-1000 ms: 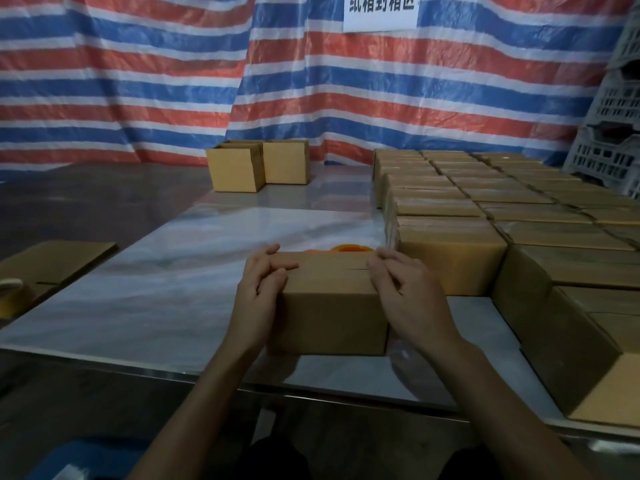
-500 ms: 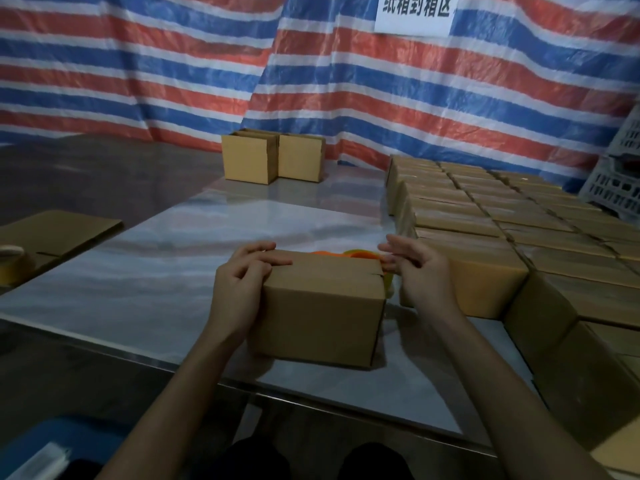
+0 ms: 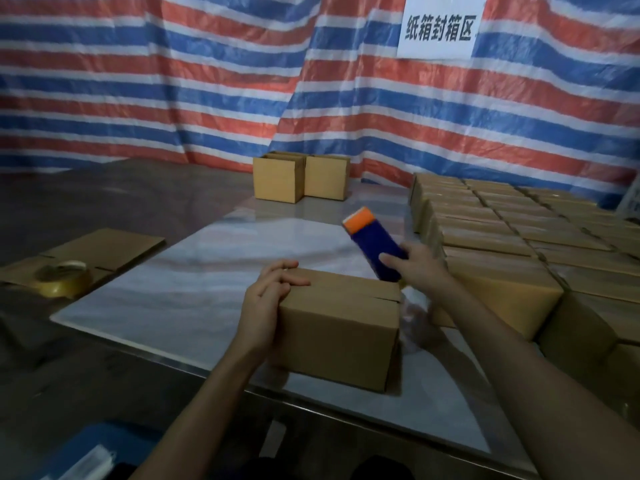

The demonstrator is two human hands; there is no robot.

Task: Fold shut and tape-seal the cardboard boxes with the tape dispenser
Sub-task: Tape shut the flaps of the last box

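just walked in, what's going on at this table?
A person is sealing a cardboard box at the near edge of the table. The left hand presses down on the box's folded top flaps. The right hand holds the blue-and-orange tape dispenser raised above the box's right end. The top seam looks not yet taped. Rows of closed boxes sit to the right.

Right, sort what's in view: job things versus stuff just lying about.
In use: near cardboard box; blue-and-orange tape dispenser.
Lying about: tape roll; flat cardboard; two boxes at the far end; wall sign.
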